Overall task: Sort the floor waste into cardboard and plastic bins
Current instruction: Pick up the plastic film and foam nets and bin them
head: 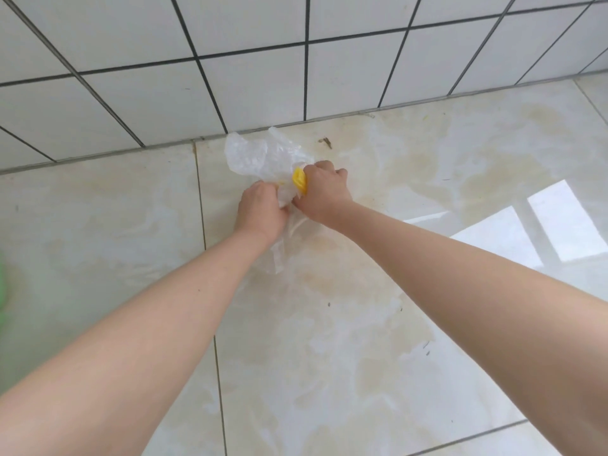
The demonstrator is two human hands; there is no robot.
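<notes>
A crumpled clear plastic bag [263,156] lies on the floor close to the tiled wall. My left hand [261,210] grips the bag's lower bunched part, and a loose strip of it hangs below my wrist. My right hand [324,190] is curled round a small yellow plastic piece [299,181] that sticks out between thumb and fingers, right against the bag. Both hands touch each other over the bag. What the yellow piece is cannot be told.
A white tiled wall [296,60] with dark grout rises just behind the bag. The glossy beige floor [329,324] reflects a window at the right. A small dark scrap [325,142] lies near the wall. A blurred green object [2,284] shows at the left edge.
</notes>
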